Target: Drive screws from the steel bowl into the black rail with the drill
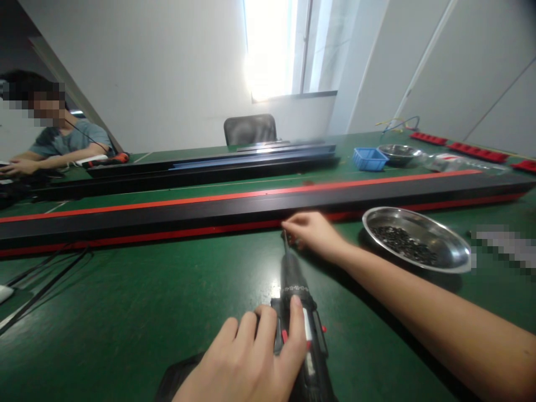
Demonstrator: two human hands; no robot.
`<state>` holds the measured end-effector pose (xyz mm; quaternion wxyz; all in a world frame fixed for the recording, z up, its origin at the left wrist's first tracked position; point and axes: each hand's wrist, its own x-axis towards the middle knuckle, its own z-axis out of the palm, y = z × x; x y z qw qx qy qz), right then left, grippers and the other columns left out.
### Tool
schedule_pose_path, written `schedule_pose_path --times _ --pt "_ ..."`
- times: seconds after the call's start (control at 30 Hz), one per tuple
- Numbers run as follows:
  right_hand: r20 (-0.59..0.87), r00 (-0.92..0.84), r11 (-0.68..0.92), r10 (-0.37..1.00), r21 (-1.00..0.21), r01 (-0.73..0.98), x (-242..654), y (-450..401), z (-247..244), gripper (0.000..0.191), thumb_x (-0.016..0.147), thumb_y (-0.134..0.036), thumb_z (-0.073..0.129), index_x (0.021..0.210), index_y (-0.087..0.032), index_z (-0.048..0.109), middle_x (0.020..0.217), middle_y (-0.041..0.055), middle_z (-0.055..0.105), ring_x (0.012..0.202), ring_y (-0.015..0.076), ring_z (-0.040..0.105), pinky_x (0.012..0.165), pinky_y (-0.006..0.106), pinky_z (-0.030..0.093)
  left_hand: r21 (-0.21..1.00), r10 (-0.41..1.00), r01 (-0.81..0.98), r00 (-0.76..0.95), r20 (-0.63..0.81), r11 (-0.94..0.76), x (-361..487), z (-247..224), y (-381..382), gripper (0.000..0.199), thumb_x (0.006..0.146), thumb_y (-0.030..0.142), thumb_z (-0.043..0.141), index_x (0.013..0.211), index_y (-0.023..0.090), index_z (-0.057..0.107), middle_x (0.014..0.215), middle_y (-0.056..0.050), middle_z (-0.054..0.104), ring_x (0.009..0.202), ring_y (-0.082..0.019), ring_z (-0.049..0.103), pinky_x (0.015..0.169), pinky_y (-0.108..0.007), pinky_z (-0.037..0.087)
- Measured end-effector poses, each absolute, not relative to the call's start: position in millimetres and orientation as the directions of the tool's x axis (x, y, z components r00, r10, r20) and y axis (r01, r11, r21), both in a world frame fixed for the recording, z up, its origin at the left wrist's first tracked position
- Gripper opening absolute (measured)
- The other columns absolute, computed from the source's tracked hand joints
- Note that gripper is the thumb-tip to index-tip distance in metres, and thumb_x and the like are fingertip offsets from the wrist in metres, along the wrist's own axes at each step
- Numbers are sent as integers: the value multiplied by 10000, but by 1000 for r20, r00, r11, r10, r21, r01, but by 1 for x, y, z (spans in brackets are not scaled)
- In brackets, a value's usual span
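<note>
My left hand (pixel 255 352) is wrapped round the body of a black cordless drill (pixel 293 285), its thumb along the top. The drill lies level over the green table, its thin bit pointing away from me. At the bit's tip, my right hand (pixel 312 231) has thumb and forefinger pinched together beside the near edge of a long black bar with red strips (pixel 188 215). Whatever those fingers hold is too small and blurred to name. Close to my right forearm stands an oval metal bowl (pixel 454 259) holding many small dark pieces, probably screws.
Behind the bar lie more long dark profiles (pixel 251 164), a blue plastic bin (pixel 371 159), a second metal bowl (pixel 400 153) and plastic bags (pixel 452 162). Red parts (pixel 477 152) line the far right. Dark cables (pixel 46 279) cross the left. Another person (pixel 69 142) sits far left.
</note>
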<state>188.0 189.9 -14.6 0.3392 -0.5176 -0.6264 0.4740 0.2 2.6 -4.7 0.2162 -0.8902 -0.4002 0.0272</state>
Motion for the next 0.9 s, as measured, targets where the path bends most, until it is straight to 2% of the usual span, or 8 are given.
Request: schedule_pose_path --times 0.2,0.4,0.63,0.9 --pt "-9 -205 62 979 -940 337 186 187 -16 198 955 -234 639 826 -110 725 700 56 704 519 92 587 426 173 463 -404 728 701 676 116 -587 1 -5 2 577 984 183 373 1553 109 310 1004 -121 698 758 -265 694 547 -344 539" --pt "13 -161 75 987 -920 385 183 186 -19 178 942 -251 642 891 -119 751 742 66 726 531 109 607 416 182 454 -411 711 698 687 152 -587 1 -6 1 552 988 202 380 1531 107 351 923 -88 686 702 -252 673 533 -347 544" --pt "18 -203 100 979 -911 401 186 188 -23 194 935 -278 649 930 -122 765 721 65 726 549 121 618 412 179 420 -404 720 701 681 136 -587 0 -6 -1 569 975 173 394 1538 111 340 976 -116 706 742 -267 694 530 -347 557" --pt "30 -216 118 976 -906 406 187 187 -20 184 937 -249 646 921 -105 759 760 69 737 568 112 620 460 183 443 -406 719 697 683 127 -591 2 -6 2 566 973 168 381 1533 91 341 980 -134 708 738 -268 695 530 -346 562"
